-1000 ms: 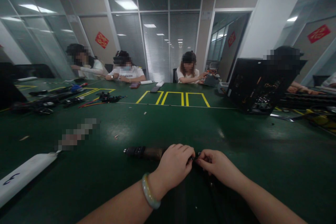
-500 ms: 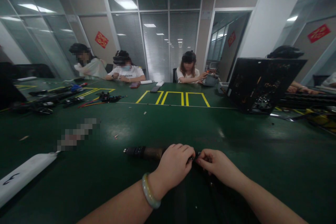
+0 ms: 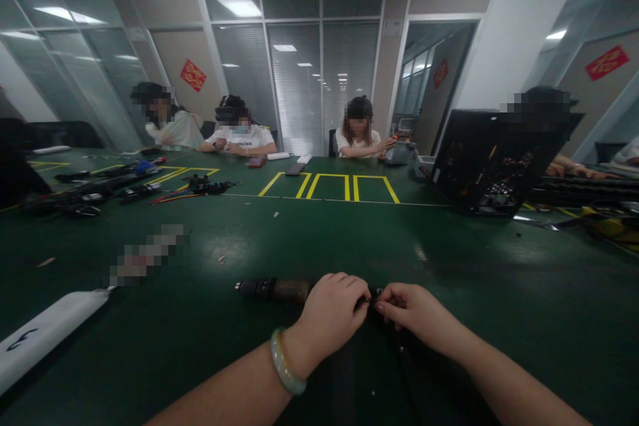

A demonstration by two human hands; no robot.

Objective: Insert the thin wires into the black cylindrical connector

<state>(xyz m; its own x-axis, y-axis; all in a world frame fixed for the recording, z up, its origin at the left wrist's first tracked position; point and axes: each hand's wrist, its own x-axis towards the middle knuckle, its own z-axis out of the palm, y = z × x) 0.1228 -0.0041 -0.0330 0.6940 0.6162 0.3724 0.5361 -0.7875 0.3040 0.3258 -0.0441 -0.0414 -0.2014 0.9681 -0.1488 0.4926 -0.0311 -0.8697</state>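
Note:
A dark electric screwdriver [image 3: 290, 291] lies across the green table in front of me, its black nose and metal tip pointing left. My left hand [image 3: 335, 311], with a pale bangle at the wrist, is wrapped over its rear half from above. At the tool's right end my right hand [image 3: 407, 311] has thumb and fingertips pinched close to the left fingertips. They grip the rear end of a dark cord [image 3: 402, 351], which runs down toward me. My fingers hide most of the joint between cord and tool.
A white power strip-like bar [image 3: 44, 333] lies at the left. Black parts and coloured wires [image 3: 200, 185] are heaped farther back. A black computer case [image 3: 499, 163] stands at the right. Several people sit across the green table [image 3: 319, 233], which has yellow tape outlines.
My two hands stay almost in place at the screwdriver's rear end; the fingertips shift only slightly. The screwdriver has not visibly moved.

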